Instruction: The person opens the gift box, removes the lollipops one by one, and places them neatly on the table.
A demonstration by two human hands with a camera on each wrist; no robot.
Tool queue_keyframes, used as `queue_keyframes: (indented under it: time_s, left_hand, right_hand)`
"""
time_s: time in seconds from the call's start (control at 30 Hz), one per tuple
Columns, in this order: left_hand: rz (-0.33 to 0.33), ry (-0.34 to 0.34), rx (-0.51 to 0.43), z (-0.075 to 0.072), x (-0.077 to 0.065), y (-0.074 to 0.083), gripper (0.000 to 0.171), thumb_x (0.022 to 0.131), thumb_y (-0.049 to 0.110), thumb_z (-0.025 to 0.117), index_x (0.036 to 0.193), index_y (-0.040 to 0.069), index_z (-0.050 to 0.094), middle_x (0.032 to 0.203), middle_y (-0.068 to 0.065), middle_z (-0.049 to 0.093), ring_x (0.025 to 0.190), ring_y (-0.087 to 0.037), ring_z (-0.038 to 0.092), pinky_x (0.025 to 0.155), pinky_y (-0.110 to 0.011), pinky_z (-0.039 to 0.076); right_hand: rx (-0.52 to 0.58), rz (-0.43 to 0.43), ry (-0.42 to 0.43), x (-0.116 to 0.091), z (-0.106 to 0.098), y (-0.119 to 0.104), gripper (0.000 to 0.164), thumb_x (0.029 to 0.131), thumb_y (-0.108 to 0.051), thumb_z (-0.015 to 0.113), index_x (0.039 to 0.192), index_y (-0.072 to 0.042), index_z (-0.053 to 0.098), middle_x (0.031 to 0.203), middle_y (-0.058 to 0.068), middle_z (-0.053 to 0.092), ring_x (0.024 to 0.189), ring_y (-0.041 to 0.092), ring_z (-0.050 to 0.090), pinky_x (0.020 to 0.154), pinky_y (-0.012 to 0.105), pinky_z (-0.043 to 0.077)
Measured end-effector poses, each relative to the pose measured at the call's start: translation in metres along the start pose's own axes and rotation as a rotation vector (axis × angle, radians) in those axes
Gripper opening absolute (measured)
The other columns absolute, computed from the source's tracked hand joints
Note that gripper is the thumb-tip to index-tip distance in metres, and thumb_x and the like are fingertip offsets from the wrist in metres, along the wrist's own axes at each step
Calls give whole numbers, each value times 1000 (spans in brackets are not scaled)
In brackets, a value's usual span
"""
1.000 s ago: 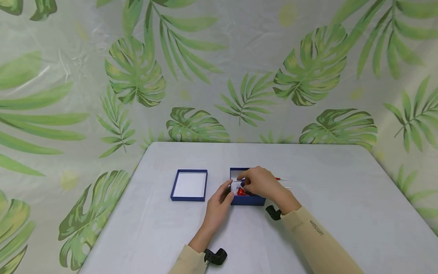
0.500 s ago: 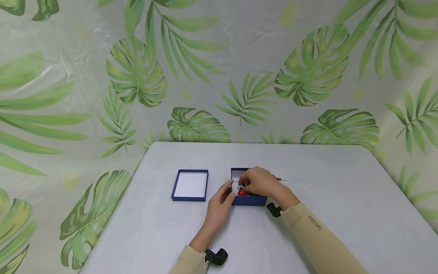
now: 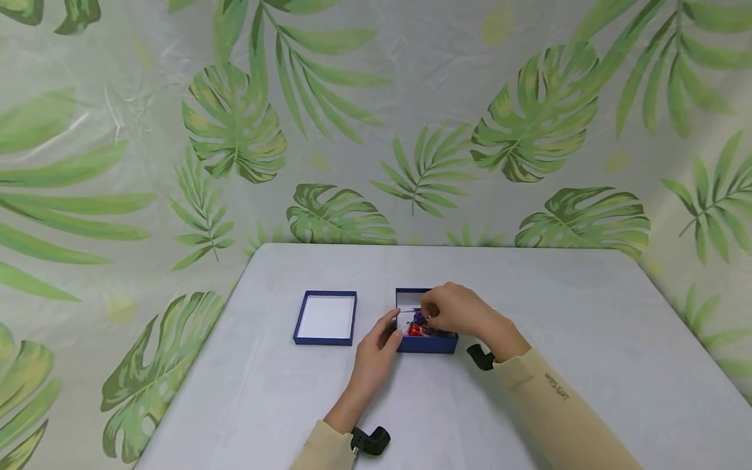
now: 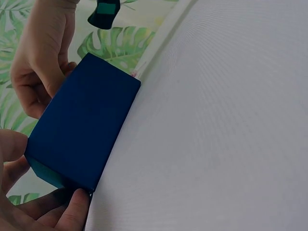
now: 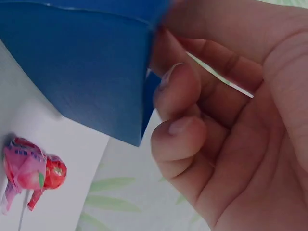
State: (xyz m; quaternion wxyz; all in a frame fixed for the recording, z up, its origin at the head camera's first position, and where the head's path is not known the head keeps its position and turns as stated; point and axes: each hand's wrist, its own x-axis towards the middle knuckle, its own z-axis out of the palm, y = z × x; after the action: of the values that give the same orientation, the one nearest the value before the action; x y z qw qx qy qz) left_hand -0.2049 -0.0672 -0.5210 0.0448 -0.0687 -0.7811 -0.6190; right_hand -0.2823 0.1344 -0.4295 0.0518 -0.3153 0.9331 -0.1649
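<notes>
A blue open box [image 3: 425, 344] with a white inside holds several wrapped lollipops. Among these, a red lollipop [image 3: 414, 329] and a purple lollipop [image 3: 419, 318] show, with white sticks toward the box's left side. My left hand [image 3: 375, 356] holds the box's left end; the left wrist view has its thumb and fingers around the corner of the box [image 4: 84, 120]. My right hand [image 3: 461, 313] reaches over the right wall, fingers curled, fingertips low among the lollipops. Whether they pinch one is hidden. The right wrist view shows curled fingers [image 5: 180, 139] beside the box wall.
Left of the box lies its blue-rimmed lid [image 3: 325, 318], white inside up. Past the box's right side, a pink-wrapped lollipop [image 5: 25, 166] and a red lollipop [image 5: 56, 172] lie on the white table [image 3: 587, 339]. A leaf-patterned curtain [image 3: 435, 98] hangs behind.
My right hand has shifted slightly right within the box, uncovering more of the purple lollipop and covering most of the lollipops on the table. The left hand stays on the box.
</notes>
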Motion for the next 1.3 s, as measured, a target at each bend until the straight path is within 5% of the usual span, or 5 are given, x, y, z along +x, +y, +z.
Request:
queue_keyframes:
  time_s: [0.53, 0.83, 1.07, 1.3]
  left_hand:
    - [-22, 14, 6, 2, 0, 1, 44, 104, 26, 57, 148, 27, 53, 145, -4, 55, 134, -19, 50, 109, -34, 42]
    - [-23, 12, 4, 2, 0, 3, 44, 104, 28, 56, 148, 26, 53, 146, -5, 54, 135, -20, 50, 110, -35, 42]
    - [-19, 12, 6, 2, 0, 2, 44, 104, 26, 56, 148, 25, 52, 146, -5, 54, 136, -21, 49, 110, -36, 41]
    - [-21, 14, 15, 3, 0, 1, 44, 104, 28, 56, 148, 26, 53, 146, -5, 54, 135, -21, 50, 110, -36, 42]
  right_hand:
    - [42, 43, -4, -22, -10, 9, 18, 82, -7, 80, 73, -20, 70, 69, -11, 62, 66, 10, 54, 59, 30, 48]
    - [114, 93, 135, -35, -13, 15, 11, 82, -7, 76, 82, -18, 76, 79, -11, 67, 73, 10, 60, 61, 31, 52]
    - [196, 145, 233, -43, -17, 19, 5, 88, -13, 74, 89, -17, 77, 77, -10, 67, 62, 10, 60, 58, 32, 51]
    - [234, 155, 348, -55, -20, 26, 4, 88, -17, 76, 91, -19, 79, 82, -11, 70, 72, 14, 60, 60, 33, 51]
